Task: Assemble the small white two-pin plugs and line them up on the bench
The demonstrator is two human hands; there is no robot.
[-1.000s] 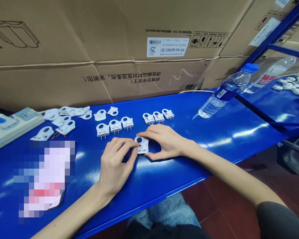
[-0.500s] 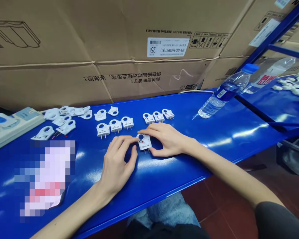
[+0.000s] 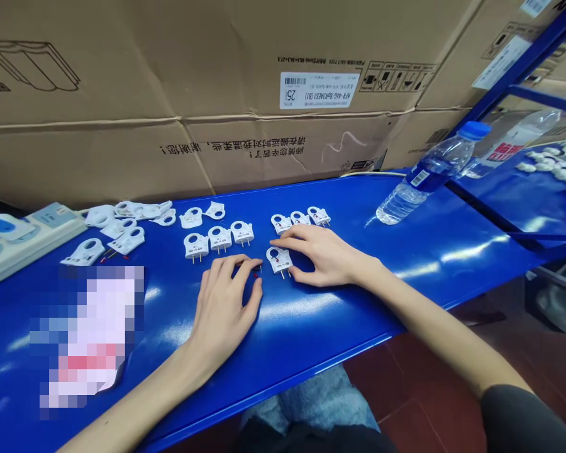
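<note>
Six white plastic two-pin plugs (image 3: 219, 239) sit in two short rows on a glossy blue metal workbench (image 3: 434, 277), and a seventh plug (image 3: 279, 260) lies flat between the person's hands, just in front of those rows, pins pointing toward the person. The right hand (image 3: 325, 255) is open, fingers spread, its thumb just beside that plug and not gripping it. The left hand (image 3: 224, 308) is curled, its fingertips (image 3: 243, 264) over a tiny red-and-dark wire piece (image 3: 255, 272); whether it is pinched, I can't tell. Further left, flat white plastic plug casings (image 3: 139, 211) lie scattered by a pale, blue-printed flat carton (image 3: 42, 229). A clear water bottle with a blue cap (image 3: 403, 189) rests toward the right.
</note>
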